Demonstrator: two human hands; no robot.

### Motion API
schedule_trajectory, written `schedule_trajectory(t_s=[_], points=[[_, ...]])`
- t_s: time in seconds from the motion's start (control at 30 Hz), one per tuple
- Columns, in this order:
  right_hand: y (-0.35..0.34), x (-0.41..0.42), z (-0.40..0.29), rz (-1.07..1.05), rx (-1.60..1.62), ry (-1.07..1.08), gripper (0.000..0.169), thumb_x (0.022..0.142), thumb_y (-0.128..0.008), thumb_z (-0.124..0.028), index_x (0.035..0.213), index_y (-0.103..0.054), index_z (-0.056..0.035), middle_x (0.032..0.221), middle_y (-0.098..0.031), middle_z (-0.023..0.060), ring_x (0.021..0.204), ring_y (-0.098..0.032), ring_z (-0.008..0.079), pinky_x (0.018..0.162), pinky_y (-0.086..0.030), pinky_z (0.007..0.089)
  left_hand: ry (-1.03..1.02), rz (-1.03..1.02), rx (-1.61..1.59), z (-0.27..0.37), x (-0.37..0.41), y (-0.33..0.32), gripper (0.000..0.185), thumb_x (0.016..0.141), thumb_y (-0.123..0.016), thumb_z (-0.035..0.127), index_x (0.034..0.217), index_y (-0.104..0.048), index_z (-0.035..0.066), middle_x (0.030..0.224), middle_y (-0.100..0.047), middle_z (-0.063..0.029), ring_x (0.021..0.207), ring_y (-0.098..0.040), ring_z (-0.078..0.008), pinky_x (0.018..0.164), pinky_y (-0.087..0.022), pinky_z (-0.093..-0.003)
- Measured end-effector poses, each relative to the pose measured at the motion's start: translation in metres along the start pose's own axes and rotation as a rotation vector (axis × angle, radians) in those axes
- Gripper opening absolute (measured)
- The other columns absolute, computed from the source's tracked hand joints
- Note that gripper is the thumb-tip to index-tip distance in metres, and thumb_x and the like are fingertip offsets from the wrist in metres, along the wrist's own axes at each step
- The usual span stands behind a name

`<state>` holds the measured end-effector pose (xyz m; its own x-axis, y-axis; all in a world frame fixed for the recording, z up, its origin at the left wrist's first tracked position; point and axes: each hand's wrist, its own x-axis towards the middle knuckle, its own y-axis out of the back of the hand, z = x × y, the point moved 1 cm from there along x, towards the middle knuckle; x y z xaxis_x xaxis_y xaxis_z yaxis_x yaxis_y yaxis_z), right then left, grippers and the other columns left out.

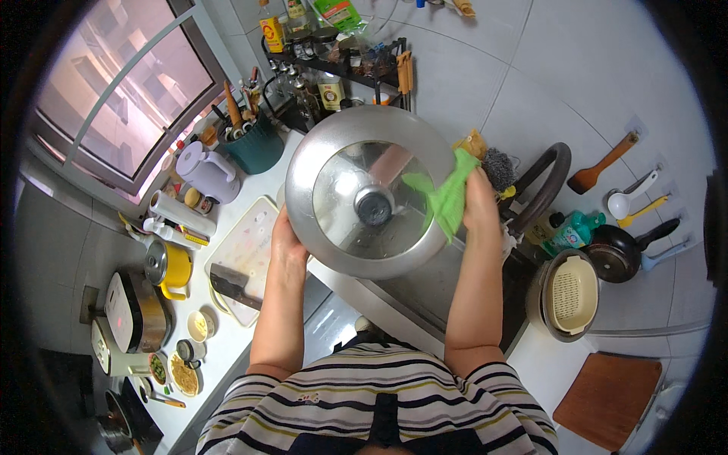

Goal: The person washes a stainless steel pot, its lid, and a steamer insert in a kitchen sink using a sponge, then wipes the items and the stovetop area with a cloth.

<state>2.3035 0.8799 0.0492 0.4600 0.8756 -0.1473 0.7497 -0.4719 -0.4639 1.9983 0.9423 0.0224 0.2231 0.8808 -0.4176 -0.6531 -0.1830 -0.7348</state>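
Before me I hold up a large round pot lid [364,267] with a metal rim, a glass centre and a dark knob. Its left edge rests in my left hand [289,236], whose fingers are hidden under the rim. On the opposite side, my right hand [479,199] grips a green cloth [449,199] against the rim; part of the cloth shows at the glass. Drops and streaks mark the glass. Below and behind the lid lies the sink [424,290], partly covered by it.
At left, a cleaver [236,284] lies on a cutting board [256,227]. A kettle [207,170] and utensil holder [256,145] stand behind it. The dark faucet [549,182] curves up right of my right hand. Nested basins and a strainer [571,296] stand farther right.
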Motion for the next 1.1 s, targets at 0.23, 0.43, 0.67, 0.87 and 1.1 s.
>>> schedule_trajectory(t_s=[0.23,0.43,0.67,0.87,1.1], points=[[-0.029,-0.084,-0.030,0.034,0.236,0.176,0.024,0.092,-0.053,-0.013,0.111,-0.058,0.0004,0.101,-0.065,0.0101,0.084,-0.065,0.0196,0.074,-0.054,0.0328,-0.249,-0.024,0.306,0.009,0.045,0.019,0.034,0.096,-0.046,0.032,0.115,-0.057,0.006,0.102,-0.061,-0.0072,0.093,-0.057,-0.0170,0.083,-0.047,-0.0365],[-0.063,-0.133,0.003,-0.411,-0.600,0.735,0.023,0.079,-0.064,0.000,0.101,-0.060,-0.0005,0.094,-0.065,0.0093,0.079,-0.064,0.0227,0.071,-0.051,0.0342,-0.133,-0.396,0.171,-0.039,-0.023,-0.035,0.052,0.096,-0.043,0.043,0.142,-0.037,0.018,0.133,-0.045,-0.0073,0.123,-0.045,-0.0248,0.099,-0.039,-0.0436],[-0.097,-0.158,0.044,-0.883,-0.822,0.597,0.025,0.082,-0.061,-0.010,0.106,-0.060,-0.0021,0.105,-0.060,0.0181,0.094,-0.057,0.0376,0.083,-0.045,0.0449,-0.795,-0.286,1.139,-0.049,-0.012,-0.028,0.068,0.071,-0.062,-0.013,0.133,-0.047,0.008,0.101,-0.058,-0.0059,0.092,-0.056,-0.0142,0.082,-0.048,-0.0261],[-0.123,-0.116,0.055,-0.656,-1.086,0.712,0.026,0.085,-0.052,-0.009,0.109,-0.058,-0.0011,0.111,-0.058,0.0207,0.107,-0.053,0.0368,0.097,-0.037,0.0465,-0.641,-0.508,0.998,-0.059,-0.038,-0.027,0.050,0.083,-0.060,0.009,0.131,-0.047,0.000,0.109,-0.061,-0.0097,0.095,-0.055,-0.0121,0.080,-0.047,-0.0234],[-0.106,-0.031,0.012,-0.360,-1.848,0.657,0.026,0.085,-0.050,-0.020,0.074,-0.070,-0.0053,0.077,-0.068,0.0130,0.075,-0.064,0.0309,0.099,-0.036,0.0452,0.035,-0.335,0.056,-0.059,-0.019,-0.020,0.039,0.092,-0.051,0.020,0.123,-0.053,-0.002,0.106,-0.063,-0.0103,0.080,-0.057,-0.0123,0.072,-0.049,-0.0238]])
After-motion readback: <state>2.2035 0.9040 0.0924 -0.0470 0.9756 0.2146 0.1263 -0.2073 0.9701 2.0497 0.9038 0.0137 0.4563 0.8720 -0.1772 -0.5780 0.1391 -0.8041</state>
